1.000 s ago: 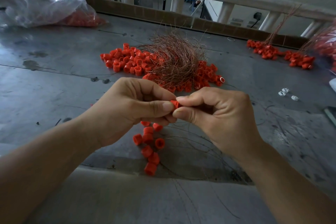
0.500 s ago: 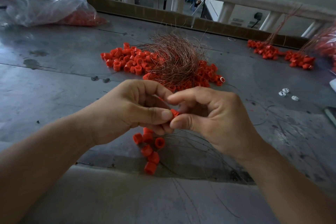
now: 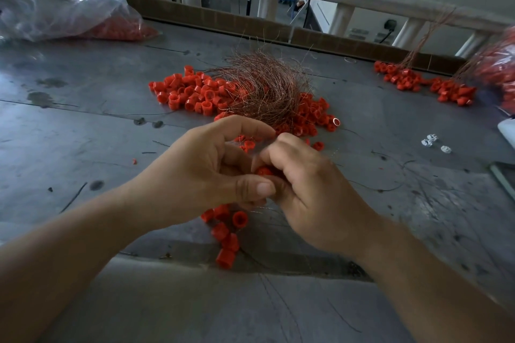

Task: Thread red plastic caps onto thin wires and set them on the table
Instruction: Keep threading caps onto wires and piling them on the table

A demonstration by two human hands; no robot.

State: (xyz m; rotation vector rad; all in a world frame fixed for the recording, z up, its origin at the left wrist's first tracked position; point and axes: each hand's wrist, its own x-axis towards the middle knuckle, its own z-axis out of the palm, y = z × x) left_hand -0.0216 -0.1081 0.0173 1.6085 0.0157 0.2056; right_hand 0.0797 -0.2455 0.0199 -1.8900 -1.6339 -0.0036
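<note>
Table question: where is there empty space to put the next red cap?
Bare table lies left of the hands, between the plastic bag and left hand. Crowded: the cap pile under the wire bundle, and the near caps.

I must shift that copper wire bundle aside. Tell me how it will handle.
The wire bundle is probably floppy and light: its hair-thin strands splay loosely. It would likely snag and drag red caps, since it lies tangled over them.

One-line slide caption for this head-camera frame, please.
Left hand and right hand pinch one small red plastic cap above the grey metal table, near a tangled bundle of thin copper-coloured wires.
</note>
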